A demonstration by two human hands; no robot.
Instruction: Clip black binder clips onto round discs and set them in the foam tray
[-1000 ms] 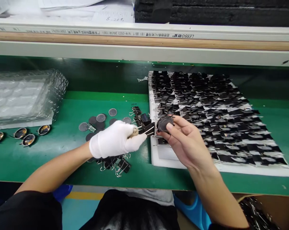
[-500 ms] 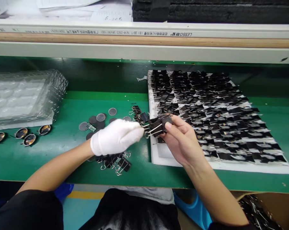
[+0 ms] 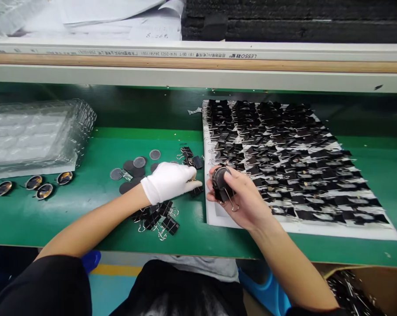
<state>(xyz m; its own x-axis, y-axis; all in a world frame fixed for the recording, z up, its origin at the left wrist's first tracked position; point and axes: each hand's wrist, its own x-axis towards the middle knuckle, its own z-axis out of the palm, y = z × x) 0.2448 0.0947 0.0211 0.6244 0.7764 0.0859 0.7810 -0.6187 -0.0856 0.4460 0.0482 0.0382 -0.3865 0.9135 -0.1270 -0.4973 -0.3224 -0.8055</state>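
My right hand, bare, grips a round black disc part with its thumb on the face. At least one black binder clip is clamped to its edge, wire handles pointing down. My left hand, in a white glove, is just left of it, thumb and fingertips apart near a dark binder clip; what lies between them is partly hidden. Behind the glove lie loose binder clips. A pile of binder clips sits in front of it, and several grey and black discs lie to its left.
A white foam tray on the right bears rows of clipped black parts. Clear plastic trays are stacked at left, with several round amber-faced parts before them. A cardboard box of clips stands lower right. A shelf edge crosses behind.
My left hand has drawn away from the clip handles at the disc part. My right hand has turned the part so its round face shows, and the handles now point down.
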